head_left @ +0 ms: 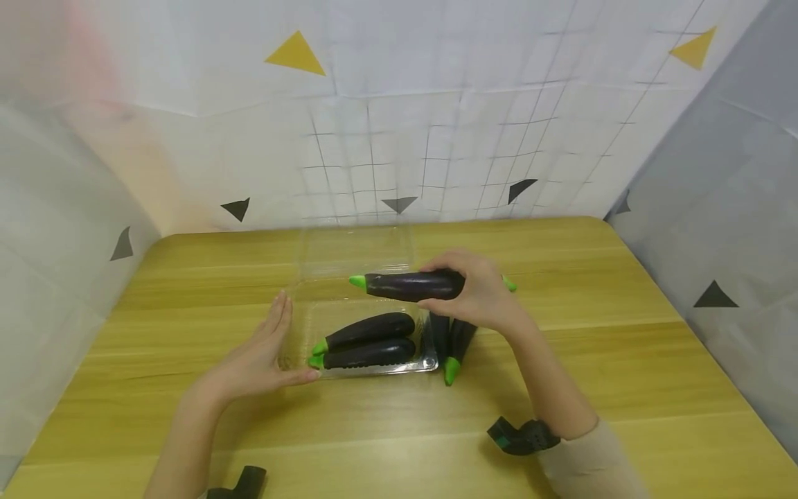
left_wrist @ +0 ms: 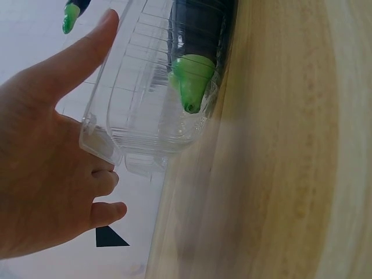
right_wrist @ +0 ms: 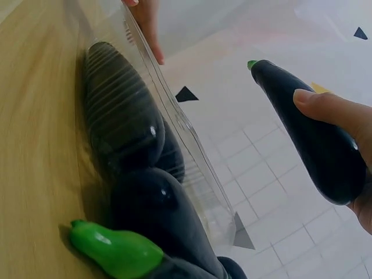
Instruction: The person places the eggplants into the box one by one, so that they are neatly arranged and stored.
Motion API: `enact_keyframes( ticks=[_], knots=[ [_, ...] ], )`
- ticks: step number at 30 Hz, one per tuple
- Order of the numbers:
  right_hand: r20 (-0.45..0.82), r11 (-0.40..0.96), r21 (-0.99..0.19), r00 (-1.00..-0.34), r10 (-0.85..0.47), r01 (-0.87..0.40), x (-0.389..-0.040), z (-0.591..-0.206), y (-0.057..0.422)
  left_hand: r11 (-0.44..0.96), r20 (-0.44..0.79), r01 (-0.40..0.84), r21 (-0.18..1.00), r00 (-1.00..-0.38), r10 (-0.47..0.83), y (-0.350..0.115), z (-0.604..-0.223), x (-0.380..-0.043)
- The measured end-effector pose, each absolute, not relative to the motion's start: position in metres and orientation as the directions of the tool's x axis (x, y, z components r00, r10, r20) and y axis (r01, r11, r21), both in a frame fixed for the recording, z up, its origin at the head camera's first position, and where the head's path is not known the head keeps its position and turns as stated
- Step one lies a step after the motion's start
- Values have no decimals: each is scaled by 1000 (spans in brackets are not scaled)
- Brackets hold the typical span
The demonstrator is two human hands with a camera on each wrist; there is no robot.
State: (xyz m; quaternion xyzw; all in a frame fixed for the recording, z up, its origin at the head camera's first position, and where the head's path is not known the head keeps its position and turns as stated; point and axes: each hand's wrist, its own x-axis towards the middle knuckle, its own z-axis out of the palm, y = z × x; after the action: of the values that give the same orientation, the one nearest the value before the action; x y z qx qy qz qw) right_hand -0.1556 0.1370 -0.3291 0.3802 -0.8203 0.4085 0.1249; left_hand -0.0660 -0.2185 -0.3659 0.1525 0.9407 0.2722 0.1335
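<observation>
My right hand (head_left: 476, 291) pinches a dark eggplant (head_left: 405, 285) near its thick end, above the clear plastic box (head_left: 380, 372). Its green stem end points left. In the right wrist view this held eggplant (right_wrist: 308, 136) is well above the box, with the thumb across it. Two eggplants (head_left: 370, 339) lie side by side inside the box, green ends to the left. My left hand (head_left: 255, 353) rests at the box's left side, fingers straight along it and thumb stretched to the front corner. The left wrist view shows the thumb at the rim of the box (left_wrist: 133, 110).
Right of the box lie more eggplants (head_left: 461, 339), one with its green end toward me. Another green stem end (head_left: 509, 283) shows behind my right hand. The box's clear lid (head_left: 355, 249) stands open at the back. White sheeting surrounds the wooden table (head_left: 386, 443).
</observation>
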Motion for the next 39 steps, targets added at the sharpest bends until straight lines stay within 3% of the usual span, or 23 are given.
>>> enact_keyframes(
  ticks=[18,23,39],
  knots=[
    [434,351,-626,-685,-584,-696,-163,-345,90,801,-159,218,557,-919,360,-218,-365,-65],
    [431,375,-577,-660,-615,-726,-167,-356,75,793,-147,232,564,-916,372,-217,-363,-64],
    [278,559,-421,-688,-670,-714,-175,-386,50,790,-157,220,572,-916,369,-218,-364,-65]
  ],
)
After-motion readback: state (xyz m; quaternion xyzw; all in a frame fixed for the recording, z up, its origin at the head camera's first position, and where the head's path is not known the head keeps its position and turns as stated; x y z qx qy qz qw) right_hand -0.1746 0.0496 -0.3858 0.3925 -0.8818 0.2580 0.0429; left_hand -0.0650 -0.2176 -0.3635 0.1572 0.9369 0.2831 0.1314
